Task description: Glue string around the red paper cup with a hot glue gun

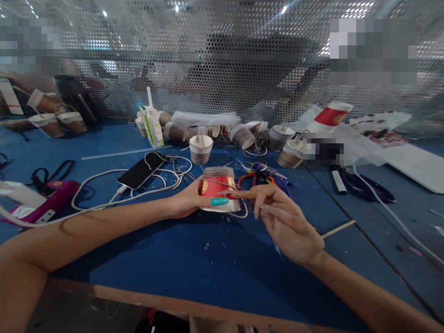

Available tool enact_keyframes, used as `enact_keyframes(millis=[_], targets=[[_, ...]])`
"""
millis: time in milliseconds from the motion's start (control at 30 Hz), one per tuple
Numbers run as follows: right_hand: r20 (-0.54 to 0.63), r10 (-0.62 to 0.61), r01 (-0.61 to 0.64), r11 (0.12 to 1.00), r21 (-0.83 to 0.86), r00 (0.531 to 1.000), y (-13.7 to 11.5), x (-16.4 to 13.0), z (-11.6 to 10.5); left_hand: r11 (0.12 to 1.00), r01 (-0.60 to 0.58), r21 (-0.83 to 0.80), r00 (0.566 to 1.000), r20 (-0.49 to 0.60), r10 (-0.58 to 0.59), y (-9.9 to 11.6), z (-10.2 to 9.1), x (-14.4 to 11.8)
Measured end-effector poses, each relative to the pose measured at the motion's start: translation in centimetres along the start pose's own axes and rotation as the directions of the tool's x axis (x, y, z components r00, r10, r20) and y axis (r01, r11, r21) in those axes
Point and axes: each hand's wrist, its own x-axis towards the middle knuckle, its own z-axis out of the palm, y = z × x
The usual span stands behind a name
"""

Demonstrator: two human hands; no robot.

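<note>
1 red paper cup [215, 187]: held above the blue table [208, 263], white rim seemingly down; too hard a squeeze could dent its wall.
Grey cord [218, 172]: wound round the cup's upper end, 1 strand slanting across the red; slack there could let turns slip off the narrower top.
Left hand [185, 200]: closed round the cup's side, thumb across its front; that thumb could block the strand.
Right hand [287, 226]: half open, index finger reaching to the cup by the strand; I cannot tell whether you pinch the cord. Your long nails could snag it.
Cord-wrapped cup [201, 156]: upright just behind; a forward nudge could tip it.
White cable [93, 178]: beyond your left forearm, leading to the phone [142, 170]; catching it could drag the phone.
</note>
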Motion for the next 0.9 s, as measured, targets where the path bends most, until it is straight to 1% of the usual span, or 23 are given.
enact_keyframes(millis=[167,233,300,400,433,467,500,533,567,600,633,667,733,800,833,867,900], targets=[[-0.018,0.011,-0.010,0.996,0.090,1.000,0.0,0.4,-0.2,0.999,-0.019,0.036,0.999,0.038,0.018,-0.2,-0.1,0.0],[-0.080,-0.005,0.018,0.987,0.162,0.997,0.4,0.9,-0.6,0.999,-0.008,0.052,0.999,0.048,0.005,-0.2,-0.1,0.0],[-0.171,-0.006,0.044,0.974,0.221,0.985,1.2,1.4,-1.3,0.998,0.001,0.060,0.999,0.042,-0.003,-0.1,-0.1,0.0],[-0.269,0.024,0.046,0.967,0.252,0.963,2.4,2.2,-2.5,0.998,0.011,0.058,1.000,0.008,-0.011,0.0,-0.1,0.0],[-0.296,0.009,0.067,0.967,0.244,0.955,2.6,2.3,-2.8,0.998,0.010,0.058,1.000,0.003,-0.010,0.0,-0.1,0.0],[-0.327,-0.032,0.111,0.968,0.226,0.945,2.6,2.4,-2.9,0.998,0.003,0.057,1.000,0.002,-0.003,-0.1,-0.1,0.0],[-0.349,-0.094,0.172,0.965,0.199,0.932,2.5,2.3,-2.8,0.998,-0.009,0.058,1.000,0.003,0.009,-0.2,-0.1,0.0],[-0.349,-0.156,0.225,0.960,0.166,0.924,2.2,2.1,-2.6,0.998,-0.023,0.063,1.000,0.000,0.023,-0.3,-0.1,0.0],[-0.319,-0.211,0.260,0.958,0.121,0.924,1.8,1.8,-2.3,0.997,-0.034,0.070,0.999,-0.004,0.034,-0.4,-0.1,0.0],[-0.260,-0.257,0.283,0.957,0.068,0.931,1.5,1.5,-2.0,0.996,-0.043,0.076,0.999,-0.009,0.044,-0.5,0.0,0.0],[-0.160,-0.261,0.264,0.964,-0.003,0.952,1.1,1.0,-1.6,0.995,-0.053,0.080,0.998,-0.015,0.054,-0.5,0.0,0.0],[-0.060,-0.281,0.273,0.956,-0.110,0.958,0.9,0.6,-1.4,0.994,-0.060,0.087,0.998,-0.019,0.062,-0.4,0.2,0.0],[0.131,-0.358,0.382,0.871,-0.311,0.924,0.9,-0.1,-1.2,0.991,-0.074,0.112,0.997,-0.010,0.075,-0.2,0.5,-0.1],[0.281,-0.405,0.491,0.766,-0.416,0.870,1.2,-0.5,-1.2,0.984,-0.081,0.157,0.997,0.024,0.079,0.3,0.9,-0.4],[0.311,-0.408,0.510,0.742,-0.436,0.859,1.4,-0.5,-1.3,0.980,-0.080,0.180,0.996,0.044,0.073,0.4,1.0,-0.5],[0.299,-0.411,0.507,0.739,-0.443,0.861,1.6,-0.4,-1.4,0.977,-0.074,0.199,0.996,0.054,0.064,0.6,1.0,-0.6],[0.245,-0.421,0.487,0.758,-0.435,0.874,1.8,-0.2,-1.4,0.975,-0.066,0.210,0.997,0.055,0.055,0.7,1.1,-0.6]])
